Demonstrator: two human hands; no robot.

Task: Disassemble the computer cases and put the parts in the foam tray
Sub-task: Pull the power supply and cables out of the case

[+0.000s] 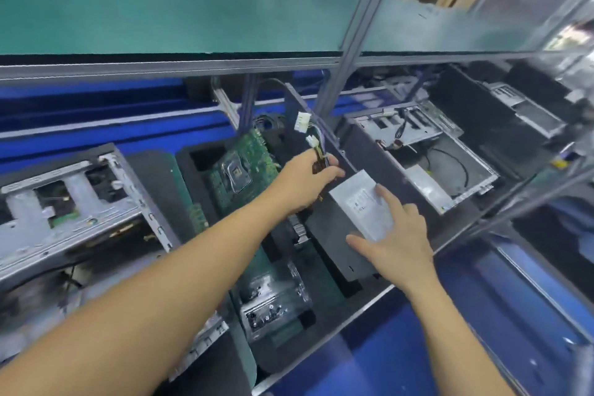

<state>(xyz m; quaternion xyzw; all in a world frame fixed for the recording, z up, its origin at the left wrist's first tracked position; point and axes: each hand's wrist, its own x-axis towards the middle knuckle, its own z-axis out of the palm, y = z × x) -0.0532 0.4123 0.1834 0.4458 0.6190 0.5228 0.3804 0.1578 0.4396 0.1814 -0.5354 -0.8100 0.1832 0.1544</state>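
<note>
A black foam tray (199, 156) lies in the middle of the bench with a green motherboard (244, 167) in its far pocket and a metal drive (273, 302) in a near pocket. A grey power supply box (356, 202) with a white label rests in the tray's right side. My right hand (393, 238) lies flat on its near end, fingers spread. My left hand (307, 178) is closed on the supply's cable bundle (316, 143), whose white connectors stick up above the fingers. An opened metal computer case (74, 202) stands at the left.
A second opened case (430, 157) sits to the right of the tray, and a black case (514, 112) beyond it. A green-topped shelf (160, 10) on aluminium posts (350, 42) overhangs the bench. Blue bench surface (401, 347) shows near me.
</note>
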